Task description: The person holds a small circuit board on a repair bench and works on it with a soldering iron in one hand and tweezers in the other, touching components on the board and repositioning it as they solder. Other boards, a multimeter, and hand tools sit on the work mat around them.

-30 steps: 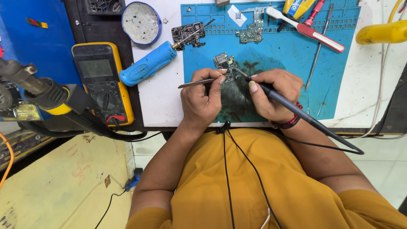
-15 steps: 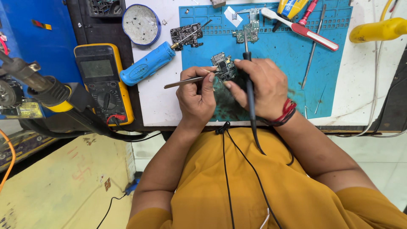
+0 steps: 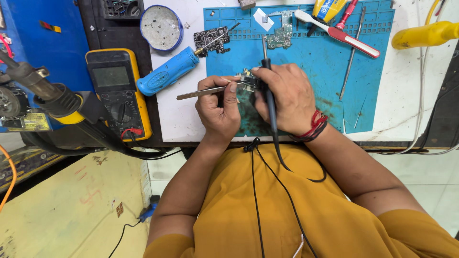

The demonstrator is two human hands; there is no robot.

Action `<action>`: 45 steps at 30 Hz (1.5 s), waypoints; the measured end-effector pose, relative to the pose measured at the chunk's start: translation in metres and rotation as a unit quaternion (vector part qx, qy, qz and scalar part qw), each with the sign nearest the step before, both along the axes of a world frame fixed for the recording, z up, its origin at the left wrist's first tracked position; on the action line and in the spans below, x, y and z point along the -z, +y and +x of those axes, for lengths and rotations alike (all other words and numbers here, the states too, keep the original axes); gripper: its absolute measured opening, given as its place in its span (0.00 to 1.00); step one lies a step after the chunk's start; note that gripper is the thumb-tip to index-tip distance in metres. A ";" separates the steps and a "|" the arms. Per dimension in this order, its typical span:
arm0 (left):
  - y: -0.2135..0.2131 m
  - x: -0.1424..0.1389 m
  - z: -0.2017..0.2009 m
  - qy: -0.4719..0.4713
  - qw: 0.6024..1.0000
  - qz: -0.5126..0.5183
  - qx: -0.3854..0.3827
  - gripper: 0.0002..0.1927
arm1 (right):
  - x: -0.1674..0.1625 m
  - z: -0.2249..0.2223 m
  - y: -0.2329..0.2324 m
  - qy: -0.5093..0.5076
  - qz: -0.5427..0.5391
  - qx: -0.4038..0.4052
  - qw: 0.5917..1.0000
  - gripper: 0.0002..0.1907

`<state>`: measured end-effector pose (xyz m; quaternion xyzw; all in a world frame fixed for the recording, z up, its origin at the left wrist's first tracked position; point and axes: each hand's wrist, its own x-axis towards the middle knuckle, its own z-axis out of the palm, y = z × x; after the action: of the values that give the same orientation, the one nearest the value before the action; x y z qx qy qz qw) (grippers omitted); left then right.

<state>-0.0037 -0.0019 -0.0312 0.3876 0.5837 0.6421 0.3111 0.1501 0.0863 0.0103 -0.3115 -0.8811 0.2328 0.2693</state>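
While the person leans over the bench, far left shows a hot-air handle (image 3: pixel 45 95) lying idle, nozzle pointing off to the left, next to a yellow multimeter (image 3: pixel 117 91) with its screen blank. A round solder-paste tin (image 3: pixel 161 27) sits above it, then a blue-handled screwdriver (image 3: pixel 167 76) whose tip rests on a dark spare board (image 3: pixel 210 40).

Left hand (image 3: pixel 220 107) pinches metal tweezers (image 3: pixel 210 91), thumb and forefinger pressed together on the shaft, tips aimed right at the small circuit board (image 3: pixel 248 76). That board lies on the blue silicone mat (image 3: pixel 373 71), wedged between both hands and mostly hidden by the fingers.

Right hand (image 3: pixel 284 100) is closed round a black soldering iron (image 3: pixel 268 91), held upright, its metal tip poking up past the board and its cable trailing down over the yellow shirt.

Judging by the grip, rework on the board is mid-way: tools engaged, nothing put down. Can't tell whether a joint is finished; the contact spot is covered.

Further right: a green board (image 3: pixel 282 36) unworked, a red-handled tool (image 3: pixel 342 33), a thin probe (image 3: pixel 351 62), and a yellow handle (image 3: pixel 425 34).
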 end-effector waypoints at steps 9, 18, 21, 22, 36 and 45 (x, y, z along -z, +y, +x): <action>-0.001 0.000 -0.001 -0.013 1.000 0.002 0.001 0.07 | 0.006 0.005 0.003 0.021 -0.010 -0.034 0.999 0.28; -0.001 -0.001 -0.001 -0.015 1.000 0.004 0.011 0.07 | 0.006 0.004 0.003 0.025 -0.007 -0.027 0.999 0.26; -0.001 0.000 0.000 -0.018 1.000 0.002 0.011 0.07 | 0.007 0.003 0.000 0.040 0.005 -0.006 0.999 0.23; -0.001 0.000 0.000 -0.018 1.000 0.001 0.011 0.07 | 0.007 0.003 -0.001 0.045 0.010 0.006 0.999 0.21; 0.001 -0.001 0.001 0.034 0.999 -0.010 0.038 0.08 | 0.018 0.026 0.000 0.159 -0.029 0.052 0.986 0.16; -0.001 -0.004 0.000 0.037 0.998 -0.033 0.038 0.08 | 0.022 0.024 -0.001 0.156 -0.032 0.056 0.986 0.12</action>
<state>-0.0032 -0.0025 -0.0269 0.4223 0.6006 0.5956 0.3260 0.1745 0.0848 -0.0120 -0.3286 -0.8018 0.2907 0.4057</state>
